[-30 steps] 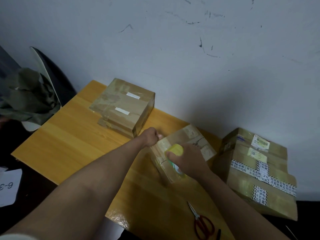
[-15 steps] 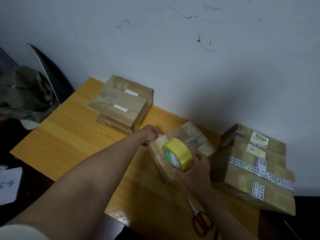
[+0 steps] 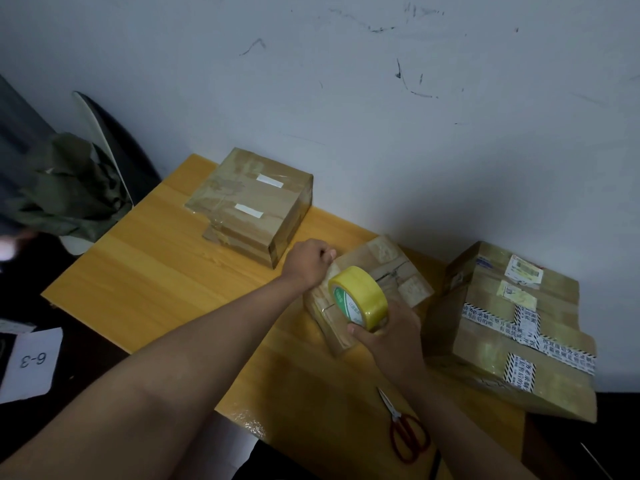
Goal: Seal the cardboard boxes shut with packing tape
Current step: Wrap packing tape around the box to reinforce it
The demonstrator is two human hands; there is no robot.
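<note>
Small box (image 3: 370, 289): sitting mid-bench (image 3: 145, 271); probably light, so it needs bracing.
Left hand (image 3: 308, 263): curling against box's far-left edge, probably pinning the tape end.
Right hand (image 3: 388, 336): gripping tape roll (image 3: 358, 297) by its rim above the box.
Tape: thin, sticky; keep it taut.

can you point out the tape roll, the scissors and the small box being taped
tape roll (image 3: 367, 295): head view, on its yellow outer band.
scissors (image 3: 408, 436): head view, on the red handles.
small box (image 3: 403, 271): head view, on its top face past the roll.
</note>
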